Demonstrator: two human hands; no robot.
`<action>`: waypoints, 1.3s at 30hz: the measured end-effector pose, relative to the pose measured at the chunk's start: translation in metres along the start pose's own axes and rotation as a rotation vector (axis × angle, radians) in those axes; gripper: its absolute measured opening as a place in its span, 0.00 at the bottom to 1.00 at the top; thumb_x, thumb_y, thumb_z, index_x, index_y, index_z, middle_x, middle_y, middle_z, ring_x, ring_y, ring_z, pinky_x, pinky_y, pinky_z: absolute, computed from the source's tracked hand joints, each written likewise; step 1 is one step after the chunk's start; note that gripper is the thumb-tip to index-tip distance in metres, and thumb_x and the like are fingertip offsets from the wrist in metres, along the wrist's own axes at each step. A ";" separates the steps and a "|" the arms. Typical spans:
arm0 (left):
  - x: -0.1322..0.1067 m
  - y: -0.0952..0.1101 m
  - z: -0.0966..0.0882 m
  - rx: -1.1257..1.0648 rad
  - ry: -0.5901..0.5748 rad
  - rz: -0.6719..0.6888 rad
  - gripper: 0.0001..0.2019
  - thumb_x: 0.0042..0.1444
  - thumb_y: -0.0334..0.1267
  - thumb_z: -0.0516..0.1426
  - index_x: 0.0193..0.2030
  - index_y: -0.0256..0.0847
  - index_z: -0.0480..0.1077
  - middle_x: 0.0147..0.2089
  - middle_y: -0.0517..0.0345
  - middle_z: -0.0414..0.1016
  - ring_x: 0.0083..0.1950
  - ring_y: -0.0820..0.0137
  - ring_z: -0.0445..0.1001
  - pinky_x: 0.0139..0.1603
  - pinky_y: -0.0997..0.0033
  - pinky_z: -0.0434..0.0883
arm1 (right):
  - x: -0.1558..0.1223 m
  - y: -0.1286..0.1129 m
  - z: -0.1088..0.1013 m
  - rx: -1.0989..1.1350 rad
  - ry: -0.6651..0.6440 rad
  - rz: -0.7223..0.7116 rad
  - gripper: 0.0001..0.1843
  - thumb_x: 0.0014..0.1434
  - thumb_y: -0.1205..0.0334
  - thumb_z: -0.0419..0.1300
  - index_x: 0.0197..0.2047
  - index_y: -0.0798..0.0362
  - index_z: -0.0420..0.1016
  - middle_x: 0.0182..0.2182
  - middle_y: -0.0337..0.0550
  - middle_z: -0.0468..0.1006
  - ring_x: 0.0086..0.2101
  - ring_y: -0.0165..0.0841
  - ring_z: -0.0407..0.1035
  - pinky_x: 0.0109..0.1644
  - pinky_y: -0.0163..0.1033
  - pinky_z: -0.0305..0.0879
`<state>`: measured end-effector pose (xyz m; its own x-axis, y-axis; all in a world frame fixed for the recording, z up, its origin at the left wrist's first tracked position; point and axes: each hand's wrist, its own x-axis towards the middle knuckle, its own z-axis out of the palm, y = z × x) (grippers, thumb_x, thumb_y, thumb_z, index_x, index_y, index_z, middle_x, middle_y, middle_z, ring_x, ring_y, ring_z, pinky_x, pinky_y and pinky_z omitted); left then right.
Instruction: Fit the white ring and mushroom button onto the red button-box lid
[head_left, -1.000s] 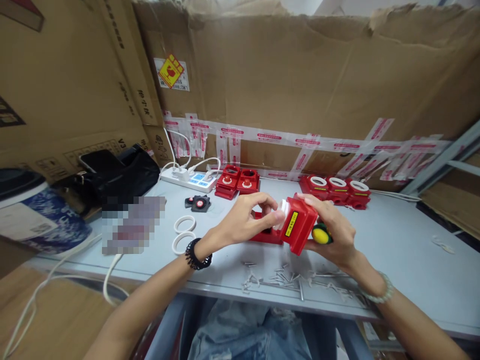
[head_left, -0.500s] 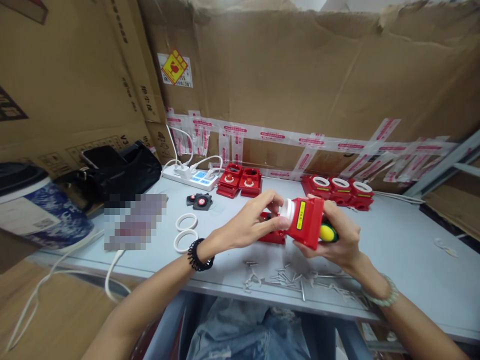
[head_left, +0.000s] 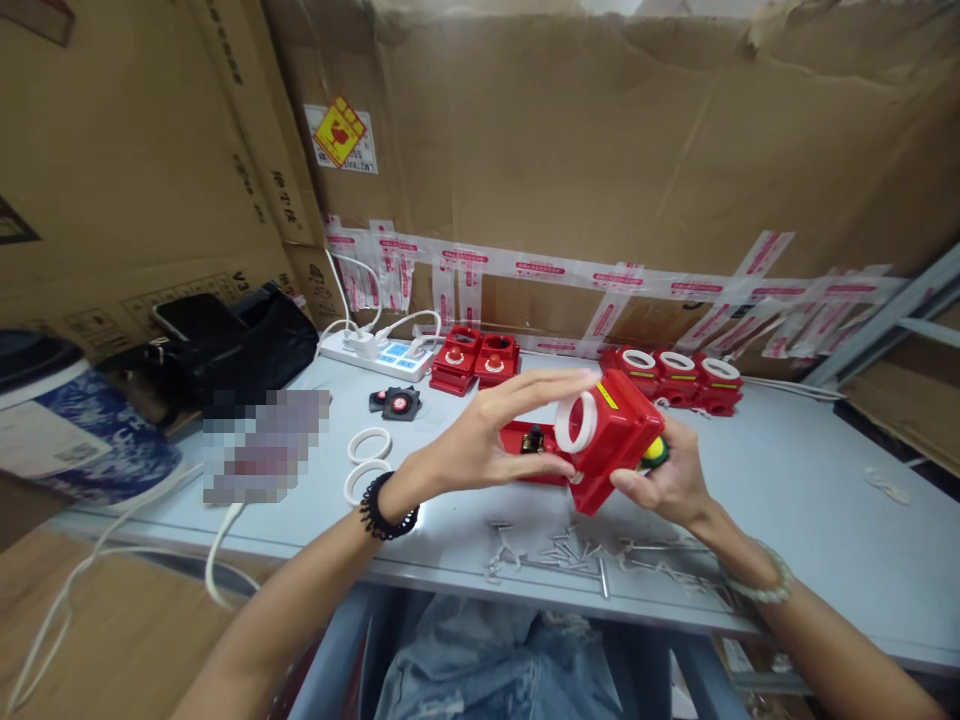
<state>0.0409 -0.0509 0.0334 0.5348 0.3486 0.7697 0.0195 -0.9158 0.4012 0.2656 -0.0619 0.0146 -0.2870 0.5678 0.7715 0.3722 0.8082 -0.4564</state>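
A red plastic housing point(head_left: 619, 445) with a yellow label and a white ring point(head_left: 576, 422) on its face is held tilted above the table. My left hand point(head_left: 480, 430) spans the ring side, fingertips at the housing's top edge and thumb at its lower edge. From the other side, my right hand point(head_left: 671, 475) grips the housing, its thumb on the near edge. A yellow-and-green tool handle point(head_left: 654, 453) shows in the right palm; its far end is hidden. Behind my left hand lies an open red base point(head_left: 517, 438) with a dark and brass-coloured part point(head_left: 533, 440) inside.
Loose screws point(head_left: 566, 550) lie near the front edge. Two white rings point(head_left: 369, 445) and black square parts with red centres point(head_left: 401, 403) are at left. Red units point(head_left: 498, 360), a power strip point(head_left: 382, 355) and ringed red housings point(head_left: 679, 378) stand along the cardboard point(head_left: 570, 130).
The housing has turned, so its white ring faces more toward me. My left fingers have spread from the ring to the housing's edges. My right thumb now shows on the near edge.
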 end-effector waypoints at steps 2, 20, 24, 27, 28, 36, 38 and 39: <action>0.001 0.003 0.002 -0.066 0.039 -0.082 0.38 0.47 0.43 0.66 0.65 0.46 0.57 0.62 0.46 0.64 0.61 0.58 0.65 0.56 0.57 0.70 | -0.001 0.000 0.000 -0.011 0.013 0.014 0.25 0.45 0.47 0.65 0.43 0.52 0.72 0.27 0.38 0.74 0.23 0.30 0.64 0.25 0.36 0.64; 0.000 -0.003 0.009 0.002 0.120 -0.138 0.24 0.52 0.38 0.63 0.57 0.41 0.67 0.55 0.46 0.73 0.55 0.63 0.72 0.57 0.59 0.70 | 0.000 0.004 0.002 0.144 -0.050 0.145 0.24 0.47 0.50 0.64 0.45 0.53 0.72 0.34 0.43 0.78 0.31 0.35 0.71 0.33 0.39 0.70; -0.001 -0.005 0.004 0.053 -0.001 0.035 0.22 0.57 0.30 0.59 0.58 0.41 0.67 0.59 0.46 0.69 0.63 0.64 0.66 0.63 0.59 0.65 | -0.001 0.006 0.002 0.178 -0.052 0.188 0.22 0.47 0.49 0.63 0.41 0.54 0.73 0.31 0.41 0.77 0.28 0.33 0.70 0.31 0.37 0.69; -0.001 -0.006 0.003 0.052 -0.017 0.014 0.26 0.56 0.33 0.60 0.62 0.45 0.62 0.64 0.47 0.63 0.66 0.61 0.60 0.65 0.54 0.62 | 0.001 0.005 0.002 0.198 -0.041 0.197 0.20 0.46 0.51 0.65 0.39 0.54 0.74 0.30 0.40 0.77 0.27 0.32 0.69 0.31 0.36 0.68; -0.001 -0.006 0.004 0.043 0.014 -0.037 0.29 0.54 0.36 0.62 0.63 0.46 0.61 0.64 0.47 0.63 0.65 0.60 0.62 0.65 0.52 0.62 | 0.001 0.004 0.002 0.196 -0.040 0.191 0.20 0.46 0.52 0.65 0.40 0.54 0.74 0.31 0.40 0.77 0.28 0.32 0.70 0.32 0.36 0.69; 0.000 -0.005 0.005 0.056 -0.017 0.008 0.21 0.57 0.32 0.58 0.58 0.44 0.66 0.60 0.48 0.68 0.63 0.63 0.65 0.63 0.56 0.65 | 0.001 0.006 0.002 0.172 -0.050 0.209 0.22 0.45 0.53 0.65 0.43 0.54 0.73 0.31 0.41 0.77 0.30 0.33 0.71 0.34 0.37 0.69; -0.001 -0.005 0.007 0.024 -0.019 -0.011 0.26 0.55 0.34 0.60 0.62 0.46 0.62 0.63 0.48 0.64 0.66 0.60 0.60 0.65 0.53 0.62 | 0.002 0.004 0.002 0.181 -0.033 0.224 0.21 0.45 0.52 0.65 0.41 0.54 0.73 0.31 0.41 0.77 0.28 0.32 0.70 0.32 0.36 0.69; -0.002 -0.005 0.009 -0.004 0.001 -0.065 0.30 0.53 0.37 0.62 0.63 0.46 0.59 0.64 0.47 0.63 0.66 0.59 0.61 0.64 0.52 0.63 | 0.003 0.003 0.002 0.183 -0.028 0.225 0.21 0.45 0.52 0.65 0.41 0.54 0.73 0.31 0.40 0.77 0.28 0.32 0.70 0.31 0.36 0.68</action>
<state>0.0474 -0.0485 0.0255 0.5313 0.4079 0.7425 0.0506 -0.8902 0.4528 0.2640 -0.0578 0.0143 -0.2404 0.7379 0.6306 0.2642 0.6749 -0.6890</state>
